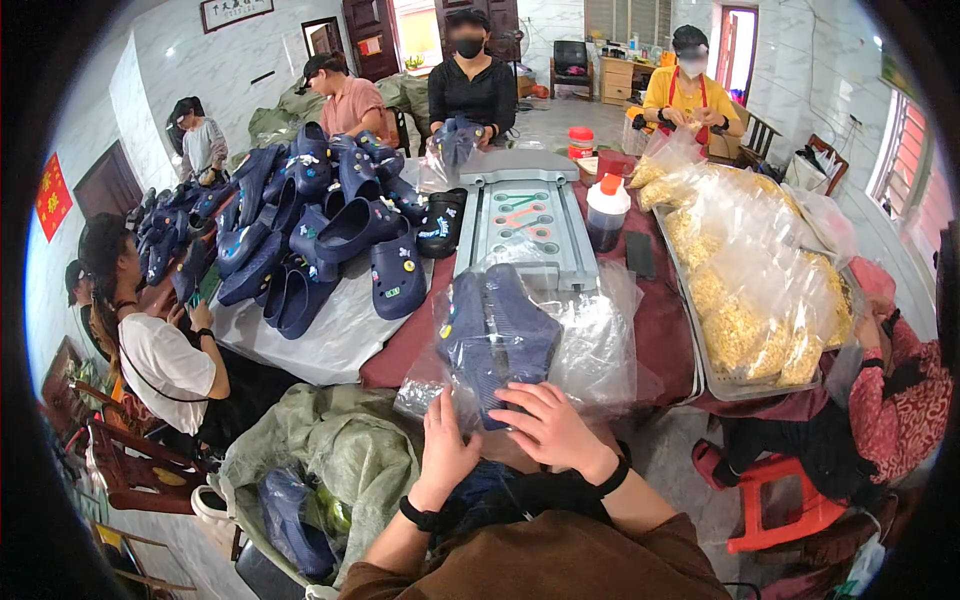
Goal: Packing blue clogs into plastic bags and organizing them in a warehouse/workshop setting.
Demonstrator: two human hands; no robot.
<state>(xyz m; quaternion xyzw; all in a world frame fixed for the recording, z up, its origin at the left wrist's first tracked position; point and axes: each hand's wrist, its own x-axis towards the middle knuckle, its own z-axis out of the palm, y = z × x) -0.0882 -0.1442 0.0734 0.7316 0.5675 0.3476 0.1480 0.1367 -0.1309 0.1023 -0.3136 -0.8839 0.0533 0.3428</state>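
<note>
A pair of navy blue clogs (495, 345) lies soles up inside a clear plastic bag on the near edge of the table, right in front of me. My left hand (448, 445) touches the bag's near left corner, its fingers stretched upward. Across the near end of the clogs rests my right hand (555, 430), with fingers spread on the plastic. More clear bags (595, 345) lie flat to the right of the pair. Just beyond it stands a grey plastic panel (527, 215) with round marks and coloured lines.
Loose navy clogs (340, 230) form a heap on the left, beside a black clog (440, 222). A metal tray (745, 385) with bagged yellow pieces sits right, near a red-capped bottle (607, 212). By my left knee, a sack (330, 430) holds bagged clogs. Several people work around the table.
</note>
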